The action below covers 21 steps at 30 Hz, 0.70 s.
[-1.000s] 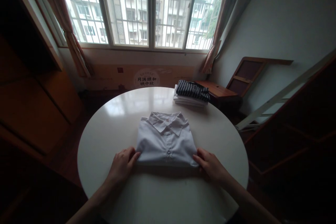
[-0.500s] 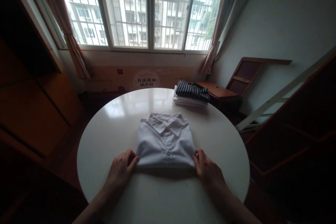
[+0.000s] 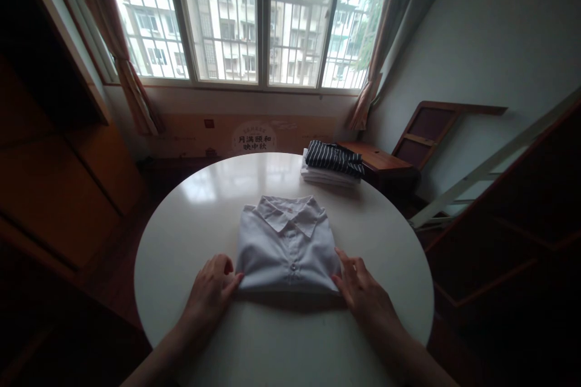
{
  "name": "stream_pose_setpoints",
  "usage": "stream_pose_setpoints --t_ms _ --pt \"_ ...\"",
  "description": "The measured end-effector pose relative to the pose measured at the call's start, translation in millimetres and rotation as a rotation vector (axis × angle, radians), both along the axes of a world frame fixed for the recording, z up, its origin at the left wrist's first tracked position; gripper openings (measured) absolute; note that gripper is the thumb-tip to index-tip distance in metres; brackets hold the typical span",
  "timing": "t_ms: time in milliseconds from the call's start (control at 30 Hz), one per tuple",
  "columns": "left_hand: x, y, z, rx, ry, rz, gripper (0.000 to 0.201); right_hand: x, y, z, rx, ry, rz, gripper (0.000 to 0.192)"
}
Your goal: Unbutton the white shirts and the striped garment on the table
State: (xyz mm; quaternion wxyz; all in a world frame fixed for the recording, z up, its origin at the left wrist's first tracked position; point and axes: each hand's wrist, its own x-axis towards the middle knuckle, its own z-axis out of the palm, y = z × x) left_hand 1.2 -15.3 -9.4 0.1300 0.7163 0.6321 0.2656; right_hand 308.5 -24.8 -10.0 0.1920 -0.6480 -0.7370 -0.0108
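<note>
A white collared shirt (image 3: 285, 254), folded into a neat rectangle, lies flat on the round white table (image 3: 177, 242) with its collar toward the window. At its near left corner is my left hand (image 3: 212, 284), thumb tip touching the cloth and the fingers curled apart from the thumb. My right hand (image 3: 363, 287) is at the near right corner, its thumb on the shirt's edge and its fingers stretched along the side. Neither hand grips the cloth.
Toward the far right of the table sits a stack of folded clothes, with a black striped garment (image 3: 333, 157) on top of white ones (image 3: 329, 178). A wooden chair (image 3: 422, 130) stands beyond, against the wall. Windows (image 3: 263, 24) with curtains are ahead.
My fingers have loosened from the shirt's near corners; the right fingers have straightened along its side. The shirt has stayed in place, apart from a slight shift of the view.
</note>
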Motion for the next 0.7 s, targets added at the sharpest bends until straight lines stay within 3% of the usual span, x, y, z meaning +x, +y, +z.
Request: stream_pose_setpoints --t_ms 67,133,300,400,500,700 --pt "2.7 2.4 5.6 0.096 0.019 -0.096 0.006 4.9 8.8 11.8 0.018 -0.043 0.049 0.042" --pt "9.3 7.6 16.4 0.162 0.058 -0.165 0.014 6.2 22.1 25.7 0.054 -0.033 0.114 0.037" --pt "37.8 35.5 41.7 0.266 0.180 -0.108 0.013 -11.6 56.7 41.9 0.006 0.031 0.227 0.023" --pt "53.2 56.0 36.8 0.086 0.239 -0.105 0.015 -24.3 67.8 32.8 -0.035 -0.014 0.206 0.024" --pt "61.1 69.8 23.5 -0.013 0.289 -0.046 0.030 -27.9 72.7 21.0 0.050 -0.085 0.187 0.027" --pt "58.7 78.2 11.7 0.268 0.308 -0.195 0.023 -16.6 83.2 11.8 0.033 -0.175 0.315 0.043"
